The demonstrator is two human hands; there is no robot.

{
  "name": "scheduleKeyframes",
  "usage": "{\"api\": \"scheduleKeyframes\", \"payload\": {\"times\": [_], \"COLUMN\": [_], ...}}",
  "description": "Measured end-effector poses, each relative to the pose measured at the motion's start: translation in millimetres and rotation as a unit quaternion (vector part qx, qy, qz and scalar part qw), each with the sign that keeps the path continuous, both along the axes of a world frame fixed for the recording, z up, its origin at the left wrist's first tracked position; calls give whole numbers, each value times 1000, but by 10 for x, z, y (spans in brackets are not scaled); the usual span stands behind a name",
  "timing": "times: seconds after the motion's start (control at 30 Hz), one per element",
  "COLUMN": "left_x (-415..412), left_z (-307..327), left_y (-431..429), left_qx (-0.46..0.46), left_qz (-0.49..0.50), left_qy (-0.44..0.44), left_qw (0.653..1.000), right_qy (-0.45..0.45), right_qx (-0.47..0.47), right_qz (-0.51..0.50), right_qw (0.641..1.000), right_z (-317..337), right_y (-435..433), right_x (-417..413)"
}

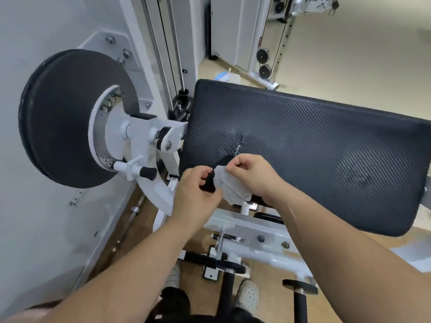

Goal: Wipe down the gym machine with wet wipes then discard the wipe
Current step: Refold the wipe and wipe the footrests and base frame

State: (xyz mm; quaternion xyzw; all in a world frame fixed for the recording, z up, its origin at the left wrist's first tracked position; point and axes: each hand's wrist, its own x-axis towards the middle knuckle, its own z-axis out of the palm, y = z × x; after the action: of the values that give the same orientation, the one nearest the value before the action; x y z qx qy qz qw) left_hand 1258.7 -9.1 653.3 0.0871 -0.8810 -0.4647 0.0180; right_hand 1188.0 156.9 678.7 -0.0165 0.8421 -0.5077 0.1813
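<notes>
Wet wipe (231,186) hangs crumpled just in front of the black pad's (303,148) near-left edge, pinched at its top by the left grip (194,192) and right grip (254,176), fingers curled.

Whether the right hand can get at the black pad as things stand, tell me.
Probably yes. The right hand pinches the wipe just in front of the near edge of the black pad, with nothing between them. The left hand also pinches the wipe, so it may need to let go.
</notes>
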Motion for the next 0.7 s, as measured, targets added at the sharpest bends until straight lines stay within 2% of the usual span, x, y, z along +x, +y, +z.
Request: {"api": "scheduleKeyframes", "payload": {"times": [0.07, 0.17, 0.3, 0.47, 0.57, 0.7], "left_x": [-29, -151, -341, -422, -396, -485], "left_z": [-21, -60, -112, -188, -168, -165], "left_y": [160, 315, 356, 189, 88, 25], "left_qx": [-6, -15, -79, -151, -140, -86], "left_qz": [-25, 5, 10, -39, -64, -110], "left_qy": [23, 66, 111, 152, 172, 123], "left_qw": [999, 998, 991, 976, 973, 983], "right_qy": [-9, -31, -67, -70, -68, -149], "right_qx": [-27, -68, -111, -108, -107, -198], "right_qz": [22, 18, 17, 0, 14, 20], "right_qw": [999, 997, 991, 992, 992, 969], "right_z": [25, 36, 18, 16, 54, 65], "right_y": [67, 90, 60, 48, -14, -133], "right_x": [-84, -188, -289, -397, -474, -535]}}
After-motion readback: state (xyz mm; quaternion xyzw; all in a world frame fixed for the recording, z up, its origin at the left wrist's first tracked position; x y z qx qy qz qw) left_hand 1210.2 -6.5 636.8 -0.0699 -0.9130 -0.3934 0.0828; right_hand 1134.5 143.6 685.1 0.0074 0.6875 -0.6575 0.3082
